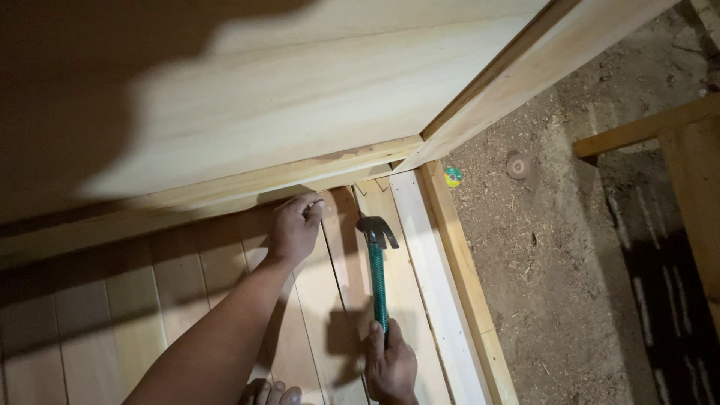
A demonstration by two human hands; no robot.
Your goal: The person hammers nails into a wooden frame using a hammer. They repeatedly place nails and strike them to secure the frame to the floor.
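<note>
My left hand [295,227] is pinched on a small nail [318,202], its tip against the lower edge of a pale wooden rail [247,184]. My right hand [390,367] grips the bottom of a green-handled claw hammer [377,255]. The hammer's dark steel head sits just right of the left hand, close to the nail. Both hands are over a floor of light wooden planks [187,292]. A large light wood panel [300,90] rises above the rail, and part of it lies in shadow.
A wooden frame board [465,285] runs along the right edge of the planks. Beyond it lies dirt ground [555,255] strewn with sawdust, with a small round colourful object [452,177] and a round disc [519,166]. Another wooden frame [675,150] stands at far right. Toes [270,391] show at the bottom.
</note>
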